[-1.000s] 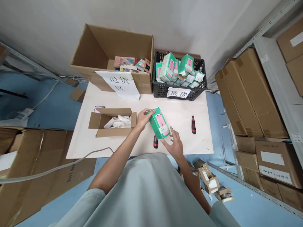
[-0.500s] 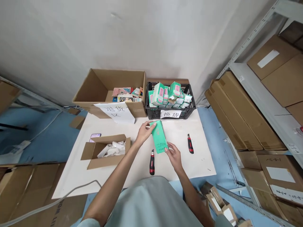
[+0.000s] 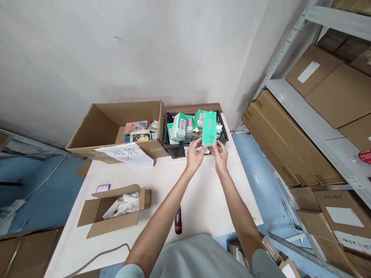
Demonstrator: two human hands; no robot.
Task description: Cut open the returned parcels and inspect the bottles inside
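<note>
My left hand [image 3: 194,156] and my right hand [image 3: 219,154] both grip the lower end of a green product box [image 3: 209,128], held upright over the near edge of a black plastic crate [image 3: 174,151]. The crate holds several similar green and pink boxes [image 3: 179,126]. Both arms reach forward across the white table [image 3: 199,193].
A large open cardboard box [image 3: 98,125] with mixed items and a paper sign [image 3: 125,155] stands left of the crate. A small open carton [image 3: 116,210] with white packing, a phone [image 3: 102,188] and a red-black utility knife [image 3: 177,220] lie on the table. Shelves of cartons [image 3: 319,108] fill the right.
Both hands lifted the green box off the table and carried it forward to the black crate, turning it upright. The head view tilted up and shifted.
</note>
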